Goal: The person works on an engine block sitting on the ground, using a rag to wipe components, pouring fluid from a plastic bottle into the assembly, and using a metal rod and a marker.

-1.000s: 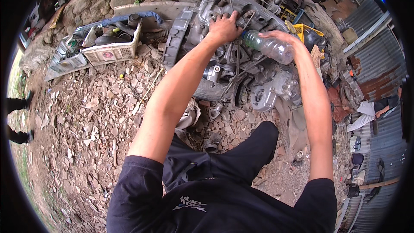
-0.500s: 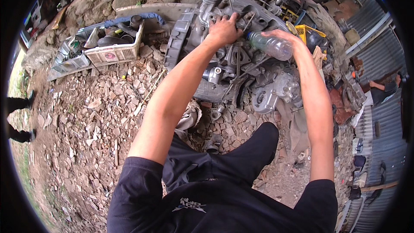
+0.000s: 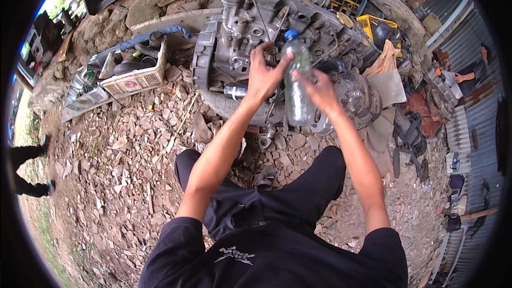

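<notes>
A clear plastic bottle (image 3: 300,104) with a blue cap (image 3: 291,34) stands nearly upright in the air between my hands, its cap toward the engine. My right hand (image 3: 320,92) is closed around its right side, thumb across the front. My left hand (image 3: 265,74) is at the bottle's upper left, fingers apart and bent over the engine; its thumb overlaps the bottle below the neck. Behind both hands lies a greasy grey engine (image 3: 234,32) with open ports and rods. A dark cylinder with a silver band (image 3: 234,92) sits below it, left of my left wrist.
A tyre (image 3: 218,108) lies under the engine. Left of it stands a white plastic crate (image 3: 133,81) of parts. A yellow crate (image 3: 368,21) is at the back right, near cardboard (image 3: 388,86). Broken stone (image 3: 122,149) covers the ground. People's limbs show at both sides.
The bottle has swung from lying over the engine's right side to upright in front of it. My left hand has left the engine top and come back to the bottle; my right hand moved left.
</notes>
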